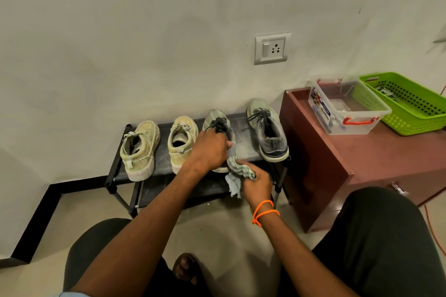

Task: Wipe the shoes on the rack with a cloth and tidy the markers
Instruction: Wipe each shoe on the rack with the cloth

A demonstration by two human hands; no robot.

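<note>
Bare forearms; two orange cord bracelets (265,212) on right wrist; black trousers (386,236); light-blue sleeve edge (70,294) lower left.

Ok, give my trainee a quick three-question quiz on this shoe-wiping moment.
1. True or false: the cloth is in the right hand.
2. How many shoes stand on the rack?
3. What does the left hand grip: A) beige shoe, B) grey shoe, C) green basket?

Key: 1 true; 2 four; 3 B.
</note>
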